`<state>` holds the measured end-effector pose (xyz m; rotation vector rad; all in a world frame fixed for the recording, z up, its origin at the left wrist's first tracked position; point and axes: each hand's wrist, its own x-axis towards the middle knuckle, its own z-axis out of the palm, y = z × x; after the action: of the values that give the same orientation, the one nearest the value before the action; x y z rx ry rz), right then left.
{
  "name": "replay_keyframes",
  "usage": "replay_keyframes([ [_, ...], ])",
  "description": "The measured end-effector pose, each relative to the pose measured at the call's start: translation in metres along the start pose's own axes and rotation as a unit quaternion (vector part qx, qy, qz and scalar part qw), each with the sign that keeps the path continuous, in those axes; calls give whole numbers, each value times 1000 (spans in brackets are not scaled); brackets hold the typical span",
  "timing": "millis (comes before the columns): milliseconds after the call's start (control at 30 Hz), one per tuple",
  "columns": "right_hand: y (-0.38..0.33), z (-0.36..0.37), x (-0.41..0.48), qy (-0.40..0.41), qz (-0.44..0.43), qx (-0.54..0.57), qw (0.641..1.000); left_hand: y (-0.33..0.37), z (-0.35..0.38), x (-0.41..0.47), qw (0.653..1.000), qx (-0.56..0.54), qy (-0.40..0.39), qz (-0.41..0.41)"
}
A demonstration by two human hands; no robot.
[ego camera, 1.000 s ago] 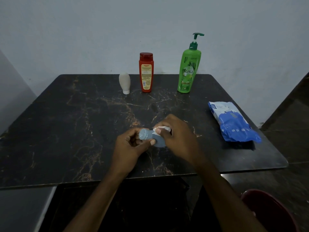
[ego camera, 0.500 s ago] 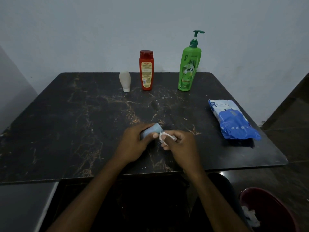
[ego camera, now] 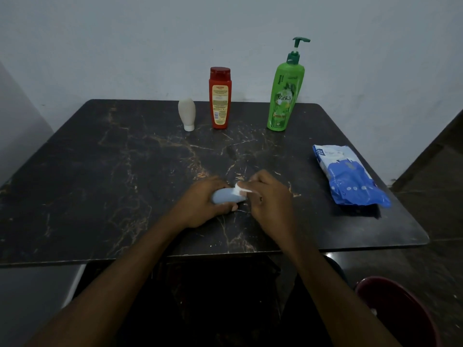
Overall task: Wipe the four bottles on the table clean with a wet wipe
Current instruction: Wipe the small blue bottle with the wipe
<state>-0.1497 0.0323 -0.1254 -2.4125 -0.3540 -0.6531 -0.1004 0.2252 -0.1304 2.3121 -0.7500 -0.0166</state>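
A person's left hand (ego camera: pixel 200 204) closes its grip round a grey-blue bottle (ego camera: pixel 224 196) above the bench (ego camera: pixel 100 184). Just beside it, the right hand (ego camera: pixel 270 199) pinches a wet wipe (ego camera: pixel 241 190) against the bottle's end. The damp bottle could slip from that grip, or the bunched wipe could miss patches. Well beyond the grip stand a white bottle (ego camera: pixel 187 112), a red bottle (ego camera: pixel 220 98) and a green pump bottle (ego camera: pixel 285 96). A wipes pack (ego camera: pixel 348 179) lies well off to its right. Nothing appears to block the reach.

A dark marble-veined counter (ego camera: pixel 100 176) stands against a plain pale grey wall (ego camera: pixel 125 46). The light is dim. A maroon bin (ego camera: pixel 400 311) sits on the dark floor (ego camera: pixel 443 259).
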Motion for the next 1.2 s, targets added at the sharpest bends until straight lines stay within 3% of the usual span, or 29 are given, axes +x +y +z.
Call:
replay_keyframes([
  [133, 1, -3, 13, -35, 0, 0, 999, 0, -2, 4, 998, -48, -10, 25],
  [367, -2, -2, -16, 21, -9, 44, 999, 1, -4, 9, 998, -67, -8, 5],
  [600, -7, -4, 5, 0, 20, -17, 1000, 4, 3, 1, 998, -7, 27, 49],
  [900, -3, 5, -13, 81, 32, 24, 996, 9, 10, -5, 985, 124, 69, 96],
  [1067, -2, -10, 12, -22, 74, 17, 997, 15, 10, -8, 971, 187, 75, 126],
  [1200, -7, -11, 6, -5, 44, 2, 999, 16, 12, -8, 972, 206, 78, 83],
])
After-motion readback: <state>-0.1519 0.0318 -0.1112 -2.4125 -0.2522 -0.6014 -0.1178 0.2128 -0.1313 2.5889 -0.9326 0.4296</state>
